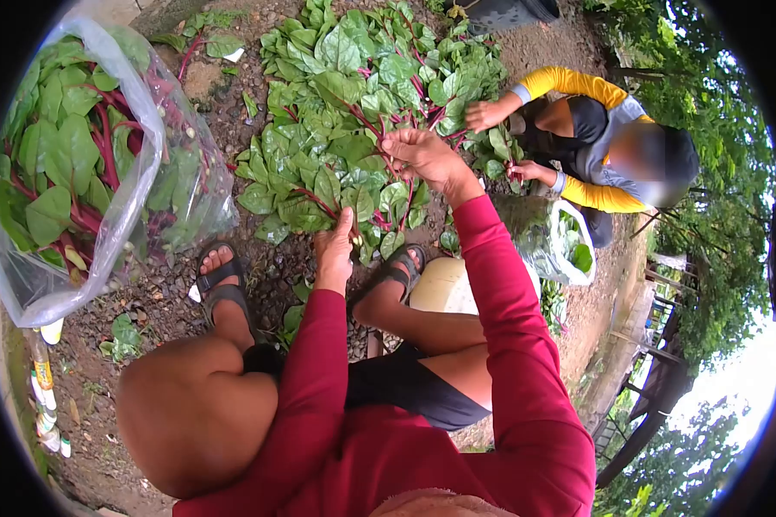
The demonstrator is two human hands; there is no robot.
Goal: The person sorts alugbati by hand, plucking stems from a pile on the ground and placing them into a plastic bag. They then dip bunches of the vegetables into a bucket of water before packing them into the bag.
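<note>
A wide heap of red-stemmed leafy greens, looking like Malabar spinach [336, 52], lies on the ground before me. My right hand [431, 161] is over the heap, thumb and fingers pinched on a red stem [364, 119] with leaves. Lower and to the left, my left hand [334, 257] is closed around the stems of a leafy sprig [312, 200], thumb pointing up. Its fingers are partly hidden behind the hand and the leaves.
A clear plastic bag [142, 185] full of the same greens stands at left. Across the heap a co-worker [608, 142] in yellow sleeves handles stems beside another filled bag [588, 271]. A pale rounded container [444, 287] is near my foot; bottles [43, 379] lie at lower left.
</note>
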